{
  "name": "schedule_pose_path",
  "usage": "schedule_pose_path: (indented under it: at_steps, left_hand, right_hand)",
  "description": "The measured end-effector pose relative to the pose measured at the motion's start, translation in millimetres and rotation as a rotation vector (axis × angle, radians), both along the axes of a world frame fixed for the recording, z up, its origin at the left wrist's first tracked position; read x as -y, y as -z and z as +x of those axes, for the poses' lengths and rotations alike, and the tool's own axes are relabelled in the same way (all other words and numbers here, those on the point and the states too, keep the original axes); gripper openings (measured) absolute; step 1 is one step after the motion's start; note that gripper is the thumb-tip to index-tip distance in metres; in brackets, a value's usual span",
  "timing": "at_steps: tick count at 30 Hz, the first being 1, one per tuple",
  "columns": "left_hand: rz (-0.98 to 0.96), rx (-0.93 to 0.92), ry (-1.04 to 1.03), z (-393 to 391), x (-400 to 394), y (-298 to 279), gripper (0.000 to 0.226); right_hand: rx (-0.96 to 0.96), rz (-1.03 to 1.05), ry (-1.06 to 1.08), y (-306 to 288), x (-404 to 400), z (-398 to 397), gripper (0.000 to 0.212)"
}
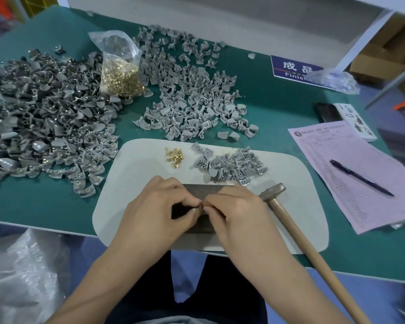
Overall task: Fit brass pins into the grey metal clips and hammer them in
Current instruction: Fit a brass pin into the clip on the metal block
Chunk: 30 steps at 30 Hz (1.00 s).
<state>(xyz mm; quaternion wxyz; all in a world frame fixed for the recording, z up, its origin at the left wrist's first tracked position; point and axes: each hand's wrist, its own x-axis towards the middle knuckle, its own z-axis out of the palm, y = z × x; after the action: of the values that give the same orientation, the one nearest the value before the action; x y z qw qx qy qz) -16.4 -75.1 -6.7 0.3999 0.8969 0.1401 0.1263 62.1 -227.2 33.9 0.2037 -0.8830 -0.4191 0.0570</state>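
From the head view, the left hand (159, 206) and right hand (232, 211) met fingertip to fingertip over a dark metal block (201, 195) on a pale mat (131, 178). Both pinched something small between them, too hidden to identify. Loose brass pins (174, 157), short and shiny gold, lay at the mat's far side, just left of a small heap of grey clips (229, 166), matt, curved and shell-like. A bag of pins (119, 69) stood far left between two larger clip piles. A hammer (290, 220) lay right of the hands, its head beside the block.
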Motion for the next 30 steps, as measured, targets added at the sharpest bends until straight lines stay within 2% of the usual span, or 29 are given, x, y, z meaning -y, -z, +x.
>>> schedule_pose_path:
  at_steps: [4, 10, 12, 14, 15, 17, 20, 26, 28, 30]
  left_hand:
    - [0.014, 0.003, -0.013, -1.3, 0.4, 2.4, 0.011]
    - [-0.001, 0.069, 0.027, 2.1, -2.7, 1.9, 0.012]
    - [-0.003, 0.069, 0.023, 1.7, -3.1, 2.1, 0.011]
    - [-0.019, 0.068, 0.019, 0.8, -3.3, 3.5, 0.008]
    - [-0.022, 0.064, 0.016, 0.4, -3.1, 4.0, 0.009]
    - [-0.011, 0.058, 0.013, -0.2, -2.0, 4.8, 0.011]
    - [-0.002, 0.052, 0.017, -0.5, -1.2, 5.3, 0.008]
    - [-0.005, 0.013, 0.005, -1.8, -0.5, 6.7, 0.008]
    - [0.002, 0.012, 0.0, -1.7, -0.4, 7.0, 0.008]
    - [0.005, 0.017, -0.005, -2.1, -1.2, 6.6, 0.008]
  right_hand:
    - [-0.059, 0.174, 0.052, 11.9, 8.1, 3.3, 0.011]
    - [-0.061, 0.279, 0.057, 21.4, 10.4, 5.8, 0.011]
    - [-0.144, 0.394, 0.13, 24.5, 19.8, 8.5, 0.008]
    - [-0.127, 0.488, 0.279, 29.8, 37.3, 14.9, 0.008]
    - [-0.058, 0.478, 0.371, 34.1, 48.8, 19.9, 0.006]
    - [0.048, 0.326, 0.576, 44.4, 72.2, 28.2, 0.009]
    - [0.017, 0.048, 0.748, 59.0, 98.3, 29.8, 0.032]
    - [0.03, -0.04, 0.646, 53.1, 101.6, 26.0, 0.024]
    - [0.005, 0.087, 0.591, 44.8, 100.9, 22.5, 0.021]
    - [-0.129, 0.273, 0.515, 33.7, 93.8, 16.2, 0.025]
